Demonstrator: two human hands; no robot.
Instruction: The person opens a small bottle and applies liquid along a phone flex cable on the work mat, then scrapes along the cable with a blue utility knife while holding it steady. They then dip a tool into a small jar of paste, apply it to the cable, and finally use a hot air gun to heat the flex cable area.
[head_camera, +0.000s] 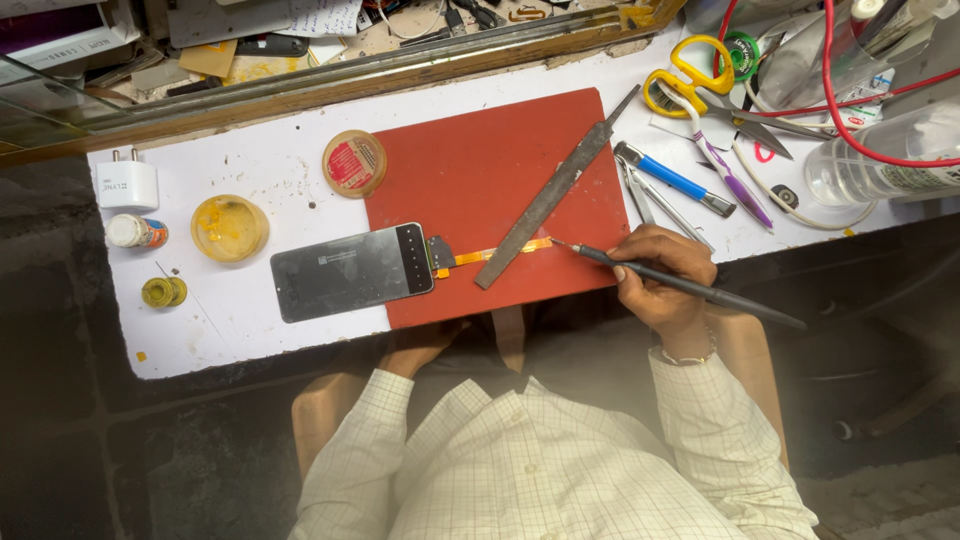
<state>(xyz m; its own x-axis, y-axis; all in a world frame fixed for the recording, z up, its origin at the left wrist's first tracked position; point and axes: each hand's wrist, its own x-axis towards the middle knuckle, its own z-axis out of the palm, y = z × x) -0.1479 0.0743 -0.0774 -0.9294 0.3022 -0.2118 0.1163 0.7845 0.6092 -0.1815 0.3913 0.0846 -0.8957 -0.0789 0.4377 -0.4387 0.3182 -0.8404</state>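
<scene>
Head view, looking straight down at a white desk (260, 320) with a red work mat (470, 170) on it. The person's right hand (665, 275) holds a thin dark soldering iron (690, 285) like a pen, fingers (640, 262) pinched around its shaft, the tip touching the end of an orange flex ribbon (500, 252) on the mat. That ribbon runs left to a dark phone screen panel (350, 272), which lies flat, half on the mat and half on the bare desk. A long grey metal file (550, 205) rests slantwise across the ribbon, seemingly pinning it down.

The left hand (415, 350) sits at the near desk edge below the panel, mostly hidden; whether its fingers are spread or curled cannot be told.

The panel looks thin, stiff, glassy and fragile, probably best held by its long edges. The ribbon seems light, soft and easily torn, so it is better steadied flat than pulled.

Around the work: a round yellow tin (229, 228), a red-lidded tin (354, 163), a white plug adapter (127, 184), yellow-handled scissors (700, 85), and a blue-handled tool (670, 178).
</scene>
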